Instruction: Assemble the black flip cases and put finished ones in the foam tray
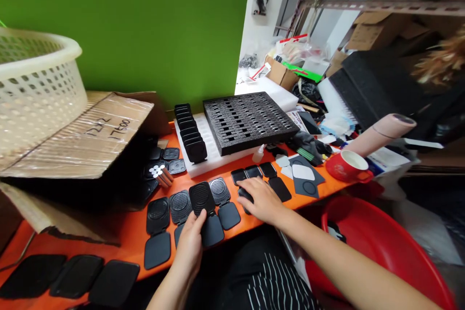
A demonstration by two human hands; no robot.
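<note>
My left hand (pixel 192 237) grips an open black hinged case (pixel 202 197), its thumb on the lower edge of the ribbed upper half. The flat lower half hangs toward me over the table edge. Similar open cases lie on both sides, such as a black hinged case (pixel 158 215) to the left and another hinged case (pixel 219 191) to the right. Over to the right, my right hand (pixel 263 198) has its thumb and fingers around a small black square case (pixel 245 197), partly hidden by the fingers. Beyond it sit several black square pieces (pixel 253 171) in a row.
A black foam tray (pixel 250 121) with slots lies on white foam, beside a row of standing black cases (pixel 191 133). On the right are a red mug (pixel 341 167), a pink bottle (pixel 381 133) and a red basin (pixel 388 247). A cardboard box (pixel 83 135) stands left.
</note>
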